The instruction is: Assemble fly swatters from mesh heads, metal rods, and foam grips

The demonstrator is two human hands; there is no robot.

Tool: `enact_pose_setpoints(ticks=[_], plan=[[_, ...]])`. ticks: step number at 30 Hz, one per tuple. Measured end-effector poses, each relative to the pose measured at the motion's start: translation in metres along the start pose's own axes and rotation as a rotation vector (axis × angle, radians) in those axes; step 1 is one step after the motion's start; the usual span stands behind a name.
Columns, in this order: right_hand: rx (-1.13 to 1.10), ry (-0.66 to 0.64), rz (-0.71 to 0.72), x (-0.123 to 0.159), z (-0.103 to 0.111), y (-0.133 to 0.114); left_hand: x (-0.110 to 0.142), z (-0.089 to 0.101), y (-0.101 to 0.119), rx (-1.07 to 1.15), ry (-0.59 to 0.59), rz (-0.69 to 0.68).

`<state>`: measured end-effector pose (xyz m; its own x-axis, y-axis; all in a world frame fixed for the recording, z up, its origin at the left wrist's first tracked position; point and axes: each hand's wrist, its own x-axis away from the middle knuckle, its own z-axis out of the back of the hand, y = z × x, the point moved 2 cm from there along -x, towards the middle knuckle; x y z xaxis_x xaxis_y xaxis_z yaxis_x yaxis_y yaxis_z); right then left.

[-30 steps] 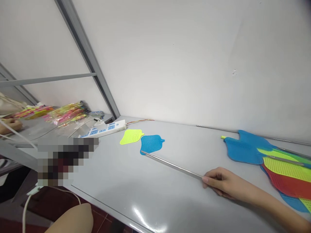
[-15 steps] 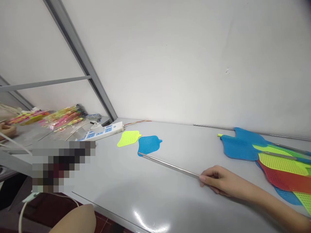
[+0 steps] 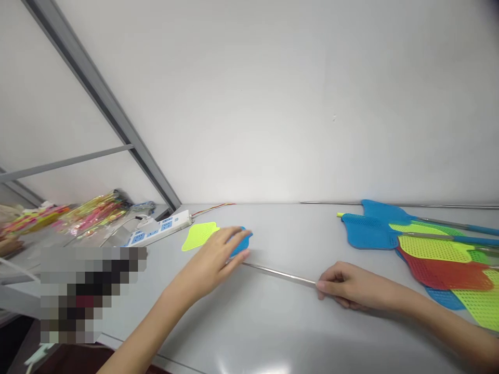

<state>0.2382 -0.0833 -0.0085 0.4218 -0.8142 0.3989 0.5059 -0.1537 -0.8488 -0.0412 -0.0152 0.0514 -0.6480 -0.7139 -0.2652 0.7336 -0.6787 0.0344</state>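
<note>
My right hand (image 3: 340, 286) pinches one end of a thin metal rod (image 3: 278, 273) that slants left, low over the grey table. Over at the left, my left hand (image 3: 218, 254) reaches above a blue fly swatter head (image 3: 242, 243), with its fingers apart. The hand covers much of that head and the rod's far end; whether it touches them I cannot tell. A yellow-green swatter head (image 3: 198, 236) lies flat just beyond the left hand.
Fly swatters in blue (image 3: 368, 232), yellow-green and red (image 3: 444, 270) are piled at the right. More metal rod (image 3: 327, 202) lies along the wall. A white power strip (image 3: 159, 228) sits at the left, near a metal frame post (image 3: 128, 135) and bagged colourful items (image 3: 97, 213).
My left hand has come up from the lower left to over the blue swatter head. The right hand still grips the rod. The camera view has shifted slightly.
</note>
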Motion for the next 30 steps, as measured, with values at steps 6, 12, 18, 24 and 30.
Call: enact_pose_setpoints(ticks=[6, 12, 18, 24, 30], plan=[[0.018, -0.031, -0.05, 0.007, 0.011, -0.003, 0.006, -0.037, -0.029, 0.077, -0.212, -0.015], [-0.082, -0.126, -0.098, 0.016, 0.021, -0.009, 0.026, -0.042, -0.028, 0.12, -0.159, -0.01], [0.005, -0.082, -0.13, 0.018, 0.005, -0.026, 0.032, -0.048, -0.009, 0.106, -0.08, -0.078], [0.313, 0.085, -0.03, 0.027, -0.005, -0.039, 0.03, -0.053, 0.02, 0.184, -0.056, -0.086], [0.361, 0.102, -0.063, 0.034, 0.002, -0.035, 0.027, -0.057, 0.029, 0.236, -0.111, -0.065]])
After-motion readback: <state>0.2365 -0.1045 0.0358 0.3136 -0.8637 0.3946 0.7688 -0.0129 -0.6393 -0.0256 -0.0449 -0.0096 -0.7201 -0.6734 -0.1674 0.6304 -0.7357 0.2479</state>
